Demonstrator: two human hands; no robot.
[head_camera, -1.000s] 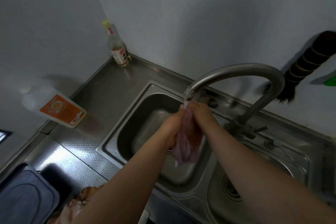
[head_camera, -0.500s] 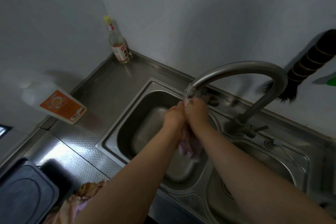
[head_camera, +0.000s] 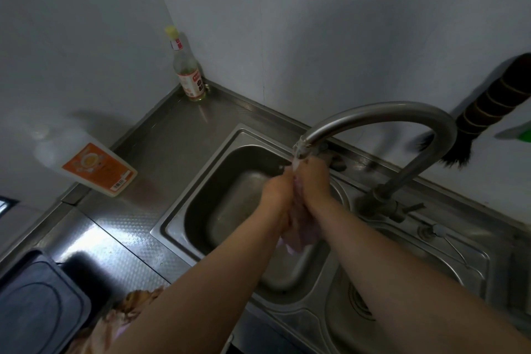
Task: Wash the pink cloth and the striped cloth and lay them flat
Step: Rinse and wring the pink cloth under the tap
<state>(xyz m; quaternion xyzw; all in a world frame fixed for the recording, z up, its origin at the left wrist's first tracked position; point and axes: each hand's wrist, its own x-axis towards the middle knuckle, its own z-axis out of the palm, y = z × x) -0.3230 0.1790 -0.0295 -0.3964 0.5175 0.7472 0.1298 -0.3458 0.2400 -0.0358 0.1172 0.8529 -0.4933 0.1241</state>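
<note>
The pink cloth point(head_camera: 298, 235) is bunched between both hands under the spout of the curved steel tap point(head_camera: 382, 112), where water runs onto it. My left hand point(head_camera: 277, 192) grips its left side and my right hand point(head_camera: 314, 181) grips its right side, palms pressed together over the left basin point(head_camera: 224, 189). Only the lower folds of the cloth hang out below my wrists. The striped cloth cannot be made out with certainty.
A glass bottle with a yellow cap point(head_camera: 188, 74) stands in the back corner. A white jug with an orange label point(head_camera: 92, 164) sits at the left wall. A dark lidded bin point(head_camera: 37, 302) is front left, patterned fabric point(head_camera: 126, 313) beside it. A brush point(head_camera: 488, 109) hangs right. The second basin point(head_camera: 402, 296) lies right.
The hands have closed tighter together and risen toward the spout. The cloth, which hung long a second ago, is now squeezed up so less of it shows.
</note>
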